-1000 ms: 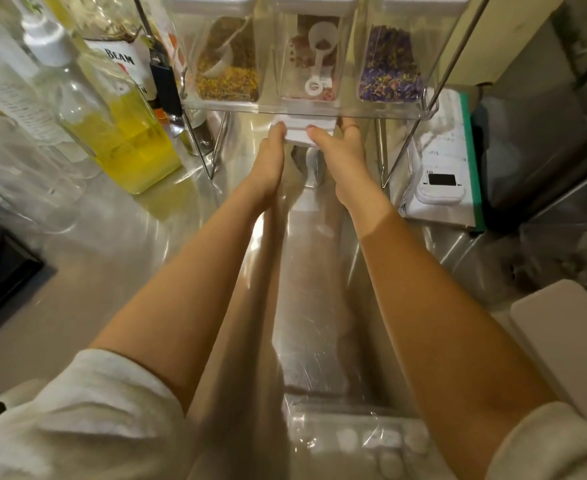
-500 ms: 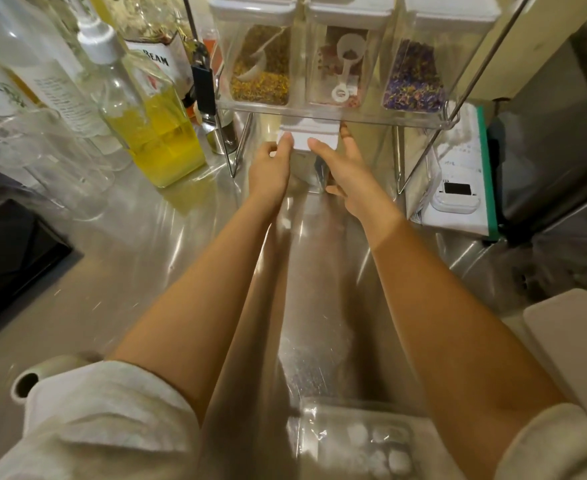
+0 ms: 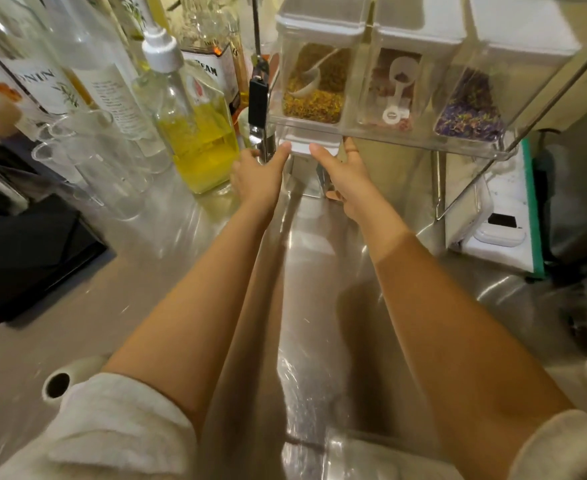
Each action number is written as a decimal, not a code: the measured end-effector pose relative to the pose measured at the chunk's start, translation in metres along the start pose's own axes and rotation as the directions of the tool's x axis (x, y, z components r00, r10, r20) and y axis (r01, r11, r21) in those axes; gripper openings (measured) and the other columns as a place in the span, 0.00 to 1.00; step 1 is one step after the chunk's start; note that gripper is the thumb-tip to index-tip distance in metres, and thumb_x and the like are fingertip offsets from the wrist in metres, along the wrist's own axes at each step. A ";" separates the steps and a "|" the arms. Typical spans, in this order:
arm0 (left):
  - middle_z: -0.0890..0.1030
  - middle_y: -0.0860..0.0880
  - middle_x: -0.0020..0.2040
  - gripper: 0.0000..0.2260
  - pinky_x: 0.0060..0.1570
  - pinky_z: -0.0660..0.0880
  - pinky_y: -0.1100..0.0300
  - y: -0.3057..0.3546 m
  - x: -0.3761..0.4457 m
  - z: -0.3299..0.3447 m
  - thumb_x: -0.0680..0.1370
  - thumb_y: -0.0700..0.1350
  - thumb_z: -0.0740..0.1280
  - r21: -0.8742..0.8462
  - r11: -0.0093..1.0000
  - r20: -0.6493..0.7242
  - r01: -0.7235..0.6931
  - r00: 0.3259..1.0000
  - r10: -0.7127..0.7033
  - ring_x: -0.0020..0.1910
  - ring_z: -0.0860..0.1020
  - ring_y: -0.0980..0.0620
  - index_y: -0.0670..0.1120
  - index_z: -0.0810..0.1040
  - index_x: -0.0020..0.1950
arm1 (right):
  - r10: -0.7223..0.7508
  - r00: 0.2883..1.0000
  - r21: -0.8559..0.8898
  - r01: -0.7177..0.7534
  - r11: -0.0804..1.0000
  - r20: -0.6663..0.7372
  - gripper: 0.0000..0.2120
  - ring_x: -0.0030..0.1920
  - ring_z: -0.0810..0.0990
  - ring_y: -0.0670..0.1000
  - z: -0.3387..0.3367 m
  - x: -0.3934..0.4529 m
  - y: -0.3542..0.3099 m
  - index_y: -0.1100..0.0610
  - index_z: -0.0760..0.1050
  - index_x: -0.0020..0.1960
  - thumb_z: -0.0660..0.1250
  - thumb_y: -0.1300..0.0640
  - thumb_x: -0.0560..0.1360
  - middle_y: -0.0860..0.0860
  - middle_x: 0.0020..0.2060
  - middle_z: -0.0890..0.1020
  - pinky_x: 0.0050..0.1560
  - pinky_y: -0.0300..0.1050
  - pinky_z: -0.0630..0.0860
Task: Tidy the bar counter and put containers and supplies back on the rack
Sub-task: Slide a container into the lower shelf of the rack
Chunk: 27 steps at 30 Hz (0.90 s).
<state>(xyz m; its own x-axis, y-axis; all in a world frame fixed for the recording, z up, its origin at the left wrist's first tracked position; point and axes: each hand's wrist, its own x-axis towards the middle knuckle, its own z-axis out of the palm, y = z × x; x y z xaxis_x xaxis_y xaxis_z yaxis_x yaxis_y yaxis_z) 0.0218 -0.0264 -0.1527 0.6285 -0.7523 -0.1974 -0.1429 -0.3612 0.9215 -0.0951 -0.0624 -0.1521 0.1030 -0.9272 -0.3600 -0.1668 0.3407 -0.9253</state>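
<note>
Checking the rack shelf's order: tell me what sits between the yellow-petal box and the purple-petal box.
In the head view, a clear box with a white scoop stands between the yellow-petal box and the purple-petal box.
</note>
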 end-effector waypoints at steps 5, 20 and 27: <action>0.80 0.48 0.51 0.14 0.61 0.74 0.47 0.004 0.011 -0.005 0.75 0.52 0.67 -0.161 0.987 0.113 -0.027 0.993 0.046 0.54 0.78 0.48 0.44 0.77 0.56 | 0.018 1.000 0.028 -0.017 0.999 -0.013 0.39 0.52 0.78 0.48 0.013 0.009 -0.003 0.50 0.56 0.75 0.71 0.44 0.70 0.48 0.53 0.77 0.64 0.53 0.74; 0.79 0.52 0.40 0.09 0.57 0.76 0.46 0.004 0.016 -0.003 0.78 0.48 0.64 -0.230 0.973 0.107 -0.028 0.993 0.054 0.48 0.79 0.48 0.53 0.73 0.37 | 0.015 0.998 0.067 -0.011 0.998 -0.054 0.39 0.44 0.76 0.48 0.026 0.015 -0.007 0.49 0.57 0.74 0.72 0.45 0.69 0.51 0.55 0.76 0.45 0.46 0.77; 0.80 0.49 0.45 0.07 0.57 0.76 0.47 -0.002 0.018 0.000 0.78 0.50 0.63 -0.169 0.983 0.117 -0.067 0.989 0.087 0.51 0.80 0.46 0.52 0.75 0.40 | 0.035 0.999 0.004 -0.035 0.999 -0.037 0.52 0.45 0.73 0.48 0.032 0.016 -0.007 0.43 0.53 0.74 0.70 0.32 0.55 0.52 0.59 0.75 0.47 0.44 0.73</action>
<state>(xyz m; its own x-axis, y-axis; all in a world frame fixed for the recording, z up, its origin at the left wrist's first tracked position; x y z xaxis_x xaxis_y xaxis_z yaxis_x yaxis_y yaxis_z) 0.0338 -0.0389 -0.1585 0.5201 -0.8401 -0.1540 -0.0530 -0.2117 0.9759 -0.0609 -0.0748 -0.1553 0.0603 -0.9199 -0.3876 -0.1667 0.3735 -0.9125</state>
